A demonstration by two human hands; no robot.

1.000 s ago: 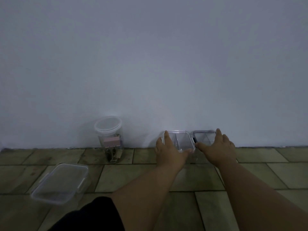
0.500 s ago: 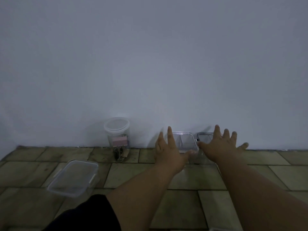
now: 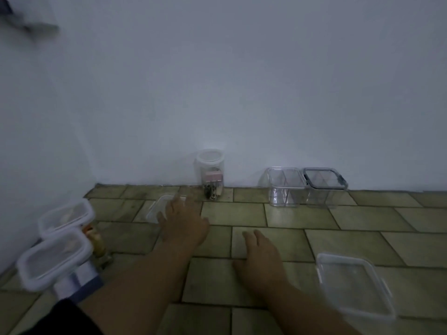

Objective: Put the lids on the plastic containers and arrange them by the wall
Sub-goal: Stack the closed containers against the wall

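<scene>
One clear container [image 3: 156, 210] lies partly hidden by the left grip [image 3: 185, 221].

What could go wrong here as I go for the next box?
The left hand reaches over the flat box close by the jar; a careless sweep might tip the jar. The right arm lies close to the near box and may bump it.
</scene>
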